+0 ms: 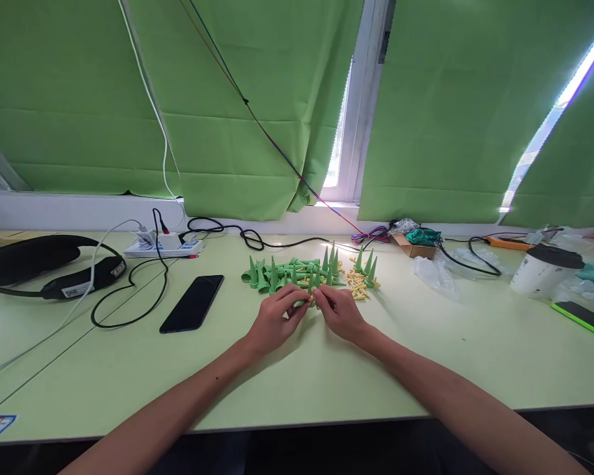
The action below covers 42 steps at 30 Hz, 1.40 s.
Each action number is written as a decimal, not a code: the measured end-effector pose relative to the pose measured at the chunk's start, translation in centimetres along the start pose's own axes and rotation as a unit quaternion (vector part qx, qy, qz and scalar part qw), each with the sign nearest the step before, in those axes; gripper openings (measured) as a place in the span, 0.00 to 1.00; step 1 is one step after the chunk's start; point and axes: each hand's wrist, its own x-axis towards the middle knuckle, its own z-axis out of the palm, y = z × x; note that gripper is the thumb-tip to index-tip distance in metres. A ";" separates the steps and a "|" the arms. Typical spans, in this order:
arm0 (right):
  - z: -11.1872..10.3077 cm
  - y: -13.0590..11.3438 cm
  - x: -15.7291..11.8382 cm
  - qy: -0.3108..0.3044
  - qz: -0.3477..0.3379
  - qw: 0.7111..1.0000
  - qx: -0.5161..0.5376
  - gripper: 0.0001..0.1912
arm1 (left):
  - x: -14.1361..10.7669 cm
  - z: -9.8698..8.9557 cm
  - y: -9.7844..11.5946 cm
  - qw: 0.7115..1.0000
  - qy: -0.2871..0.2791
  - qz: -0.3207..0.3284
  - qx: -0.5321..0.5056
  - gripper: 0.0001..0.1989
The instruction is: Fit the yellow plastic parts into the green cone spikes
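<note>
My left hand is closed in a pinch on a green plastic cone, mostly covered by the fingers. My right hand meets it from the right with thumb and forefinger pressed together. A tiny yellowish part shows between the two sets of fingertips; what exactly the right fingers grip is hidden. Just beyond the hands lies a pile of green cones, some upright, others on their sides. To its right, small yellow pieces are heaped, with several upright green cones among them.
A black phone lies left of the hands. Farther left are a black headset, a power strip and looping cables. On the right stand a lidded paper cup, plastic bags, a small cardboard box and a green-edged phone.
</note>
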 end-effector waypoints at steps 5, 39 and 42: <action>-0.1 0.3 0.1 -0.012 -0.008 1.000 0.027 0.15 | 0.2 -0.1 -0.1 0.998 0.006 -0.053 -0.039 0.04; -0.5 0.4 0.1 -0.036 -0.002 0.997 0.069 0.09 | -0.1 0.0 -0.3 0.999 0.008 -0.024 -0.023 0.04; -0.5 0.4 0.2 -0.036 -0.001 0.998 0.060 0.09 | 0.0 0.0 -0.2 0.999 0.009 -0.024 -0.024 0.04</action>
